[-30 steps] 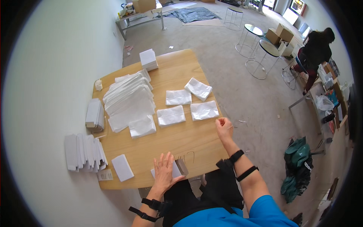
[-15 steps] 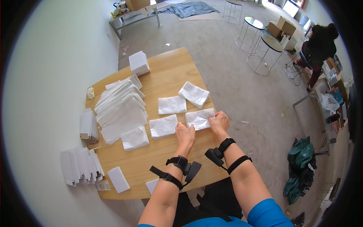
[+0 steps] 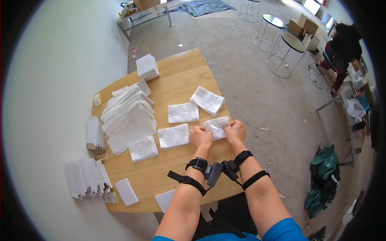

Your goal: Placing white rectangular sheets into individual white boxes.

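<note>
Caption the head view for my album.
Left hand and right hand hold a white stack on a table, with more stacks nearby.

You have 2 hands (image 3: 202, 137), 1 wooden table (image 3: 155, 174), 1 fanned white pile (image 3: 128, 110) and, right of it, 4 white bundles (image 3: 183, 113).

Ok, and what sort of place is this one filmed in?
Probably a makeshift workroom: neat stacks of folded white sheets on a wooden table, cardboard boxes farther off on a bare grey floor, and another person at a cluttered bench.
</note>
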`<state>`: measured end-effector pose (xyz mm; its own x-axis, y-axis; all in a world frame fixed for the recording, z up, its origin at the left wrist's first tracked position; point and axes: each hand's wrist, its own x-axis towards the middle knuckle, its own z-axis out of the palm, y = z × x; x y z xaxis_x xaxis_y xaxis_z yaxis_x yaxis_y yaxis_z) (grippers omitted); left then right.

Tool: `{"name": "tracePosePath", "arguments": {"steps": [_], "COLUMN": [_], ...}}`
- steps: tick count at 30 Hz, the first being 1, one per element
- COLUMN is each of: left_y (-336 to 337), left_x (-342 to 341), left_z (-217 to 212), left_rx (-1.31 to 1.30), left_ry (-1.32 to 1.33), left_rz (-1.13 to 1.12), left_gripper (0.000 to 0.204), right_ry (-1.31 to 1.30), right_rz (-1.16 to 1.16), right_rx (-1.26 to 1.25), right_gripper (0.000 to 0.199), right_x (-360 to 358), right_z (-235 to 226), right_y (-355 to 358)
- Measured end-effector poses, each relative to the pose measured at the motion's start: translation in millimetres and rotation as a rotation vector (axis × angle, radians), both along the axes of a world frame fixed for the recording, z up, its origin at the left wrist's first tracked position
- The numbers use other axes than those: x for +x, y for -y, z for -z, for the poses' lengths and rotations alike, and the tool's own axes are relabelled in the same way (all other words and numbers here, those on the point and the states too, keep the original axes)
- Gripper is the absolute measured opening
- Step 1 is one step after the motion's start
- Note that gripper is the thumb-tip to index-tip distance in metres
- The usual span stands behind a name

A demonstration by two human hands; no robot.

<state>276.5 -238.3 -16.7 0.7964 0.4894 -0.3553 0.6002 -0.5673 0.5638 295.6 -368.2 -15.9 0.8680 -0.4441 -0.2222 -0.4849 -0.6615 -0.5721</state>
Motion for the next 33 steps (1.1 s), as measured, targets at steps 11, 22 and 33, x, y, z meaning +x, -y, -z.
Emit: {"name": "tracePosePath", "arguments": {"steps": [11,22,33], "left_y": [-3,-50,-75], "left_x": [-3,-97,-250], "left_z": [17,-57,-79], "left_rx": [-0.048,-0.960,-1.296], "left_ry": [0.215,0.239,-0.139], "left_rz": [0.058,0.286,0.113], "left_gripper": [0.040,0.024,0.029], "right_ry": [0.056,0.109,-0.276], "right_rz": [-0.006,-0.085,-0.264], "right_rx": [0.028,0.793,1.886], "right_gripper": [0.027,0.078,0.074], "right_x": [-3,-135,-258], "right_z": [9,-35,-26], "right_y": [-1,49,52]}}
